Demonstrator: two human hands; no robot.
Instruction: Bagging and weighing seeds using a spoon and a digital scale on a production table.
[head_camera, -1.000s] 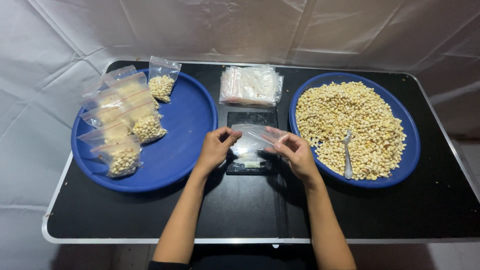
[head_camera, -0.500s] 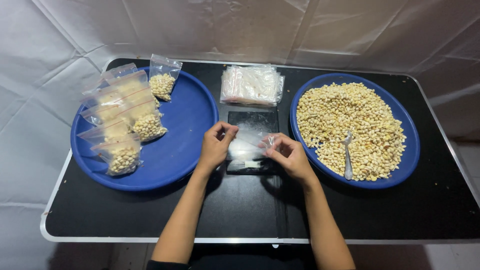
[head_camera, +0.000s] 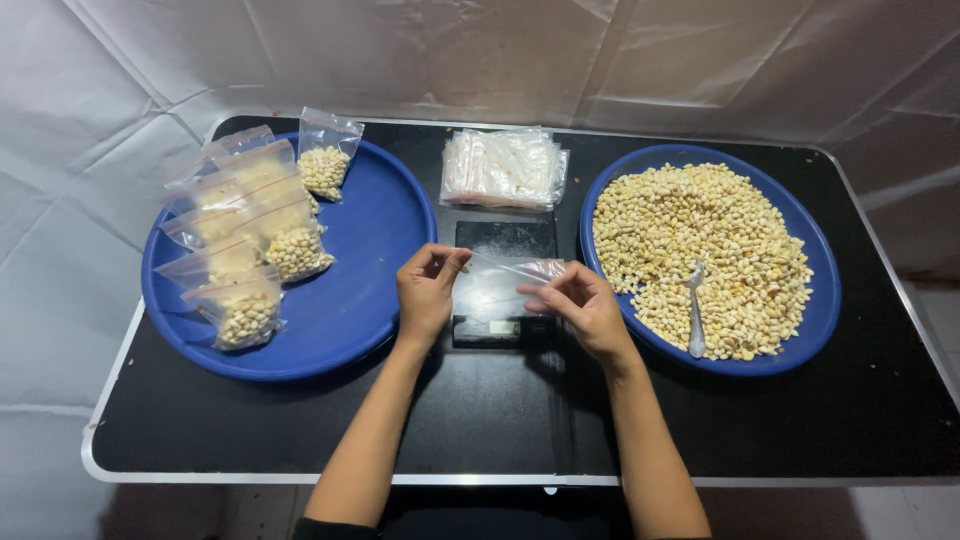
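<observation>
My left hand and my right hand both pinch the top edge of an empty clear zip bag, stretched between them. The bag hangs just above a small black digital scale in the middle of the black table. To the right, a blue round tray holds a heap of pale beans with a metal spoon lying in them.
A blue round tray on the left carries several clear bags filled with beans. A stack of empty zip bags lies behind the scale. White cloth hangs behind and around the table.
Both hands stayed over the scale and shifted their grip along the bag's top edge; the bag is now pulled out wider between them.
</observation>
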